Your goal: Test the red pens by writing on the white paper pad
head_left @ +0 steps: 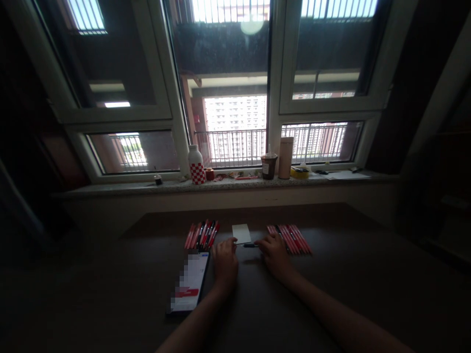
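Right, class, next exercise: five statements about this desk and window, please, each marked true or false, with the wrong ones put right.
1. The left hand and right hand are at opposite ends of a dark pen. True.
2. The phone lies to the right of both hands. False: the phone lies to their left.
3. A pale paper lies between the left pen group and right pen group. True.
4. The checkered bottle stands on the table. False: it stands on the windowsill.
5. A dark cup stands right of the checkered bottle. True.
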The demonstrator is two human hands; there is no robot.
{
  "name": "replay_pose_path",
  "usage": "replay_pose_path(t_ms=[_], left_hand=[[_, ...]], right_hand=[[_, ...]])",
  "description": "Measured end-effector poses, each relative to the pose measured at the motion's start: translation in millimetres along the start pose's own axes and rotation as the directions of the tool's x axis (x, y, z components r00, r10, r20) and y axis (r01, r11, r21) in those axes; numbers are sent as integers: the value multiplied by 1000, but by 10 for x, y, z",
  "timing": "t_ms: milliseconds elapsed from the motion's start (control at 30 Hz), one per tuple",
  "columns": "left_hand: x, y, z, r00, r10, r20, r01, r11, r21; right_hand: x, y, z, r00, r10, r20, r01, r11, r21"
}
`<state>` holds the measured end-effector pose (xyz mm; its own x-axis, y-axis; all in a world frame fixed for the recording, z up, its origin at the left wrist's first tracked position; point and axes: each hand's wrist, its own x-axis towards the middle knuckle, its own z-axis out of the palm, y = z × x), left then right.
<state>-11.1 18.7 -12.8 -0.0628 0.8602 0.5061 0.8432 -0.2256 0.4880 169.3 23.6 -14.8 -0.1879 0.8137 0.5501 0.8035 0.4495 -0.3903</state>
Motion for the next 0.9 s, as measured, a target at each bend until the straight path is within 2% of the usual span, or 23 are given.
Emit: replay_pose_path(t_ms=[900], left_hand=[[-29,75,-87,1000,-24,14,22,994,105]], right_hand=[[14,2,-3,1000,18,3,-18,999,28]])
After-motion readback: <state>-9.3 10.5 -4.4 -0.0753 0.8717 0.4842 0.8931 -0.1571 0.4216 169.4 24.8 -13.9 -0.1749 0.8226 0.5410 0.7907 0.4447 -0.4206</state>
